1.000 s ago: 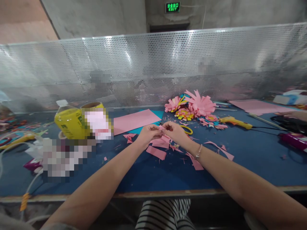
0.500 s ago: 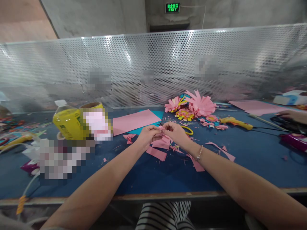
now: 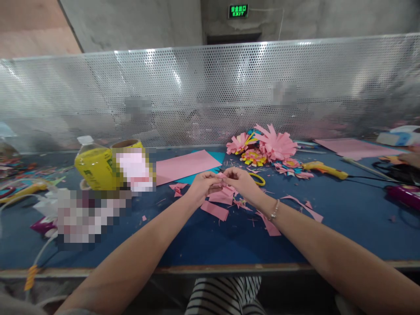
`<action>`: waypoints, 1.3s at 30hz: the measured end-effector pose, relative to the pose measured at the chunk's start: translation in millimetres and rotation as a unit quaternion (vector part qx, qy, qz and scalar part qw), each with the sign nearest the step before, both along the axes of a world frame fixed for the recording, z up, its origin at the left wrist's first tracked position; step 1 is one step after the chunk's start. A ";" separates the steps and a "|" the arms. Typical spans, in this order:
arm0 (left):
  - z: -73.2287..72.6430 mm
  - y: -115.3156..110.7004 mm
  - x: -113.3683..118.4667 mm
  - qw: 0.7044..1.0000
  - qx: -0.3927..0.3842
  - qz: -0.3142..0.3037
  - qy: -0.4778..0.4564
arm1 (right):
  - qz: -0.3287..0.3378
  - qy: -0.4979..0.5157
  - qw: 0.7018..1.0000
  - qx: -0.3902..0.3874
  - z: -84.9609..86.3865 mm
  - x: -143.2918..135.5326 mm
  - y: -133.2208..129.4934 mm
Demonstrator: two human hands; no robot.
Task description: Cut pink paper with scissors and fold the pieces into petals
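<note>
My left hand [image 3: 204, 186] and my right hand [image 3: 241, 181] meet over the middle of the table, fingertips pinched together. Between them is a small piece of pink paper [image 3: 222, 176], mostly covered by the fingers. Just below lie cut pink paper strips [image 3: 215, 210], with thin scraps strewn around them. The yellow handle of a pair of scissors [image 3: 259, 179] shows beside my right hand; the rest is hidden. A crumpled pink scrap [image 3: 177, 188] lies left of my left hand. Behind it, a pink sheet [image 3: 185, 166] overlaps a blue sheet [image 3: 215, 156].
Pink, yellow and blue paper flowers [image 3: 275, 143] are heaped at the back. Right of them lies a yellow glue gun [image 3: 324, 169] with a black cord. A yellow-labelled bottle [image 3: 95, 166] stands at left. A perforated metal screen [image 3: 183, 96] borders the table's far side. Another person's hand shows at far right.
The view has shifted very slightly. Both hands stay pinched on the pink paper in nearly the same place. The other person's hand at far right has drawn back toward the edge.
</note>
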State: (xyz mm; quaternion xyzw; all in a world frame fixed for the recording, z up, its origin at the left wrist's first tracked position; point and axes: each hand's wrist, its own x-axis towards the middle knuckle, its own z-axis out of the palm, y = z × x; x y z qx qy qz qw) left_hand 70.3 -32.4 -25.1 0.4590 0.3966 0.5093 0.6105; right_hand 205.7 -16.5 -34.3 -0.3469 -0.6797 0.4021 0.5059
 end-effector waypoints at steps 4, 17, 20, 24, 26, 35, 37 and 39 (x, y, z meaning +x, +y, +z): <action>-1.0 0.8 -1.7 1.000 0.004 -0.018 -0.005 | 0.026 0.028 0.999 -0.010 -2.7 1.5 2.3; 1.7 -2.0 -0.2 1.000 0.015 -0.006 0.021 | 0.032 0.045 0.998 -0.032 0.1 2.2 -0.6; 2.4 -3.7 1.0 0.999 0.018 0.007 0.032 | 0.024 0.044 0.998 -0.042 0.9 2.2 -1.6; 1.4 -4.0 1.9 0.999 0.035 0.009 0.031 | 0.026 0.060 0.996 -0.056 -0.2 2.0 -1.8; 1.0 -3.6 1.9 0.999 0.035 0.007 0.026 | 0.035 0.072 0.995 -0.059 -0.7 1.6 -1.5; 3.3 -5.0 2.3 1.000 0.003 0.018 0.006 | 0.043 0.081 0.994 -0.065 1.9 1.3 -2.9; 3.5 -5.3 2.7 1.000 0.001 0.019 0.011 | 0.042 0.077 0.994 -0.063 0.2 1.9 -2.1; 3.3 -5.4 2.8 1.000 0.003 0.014 0.012 | 0.046 0.073 0.995 -0.057 -1.9 2.4 -1.1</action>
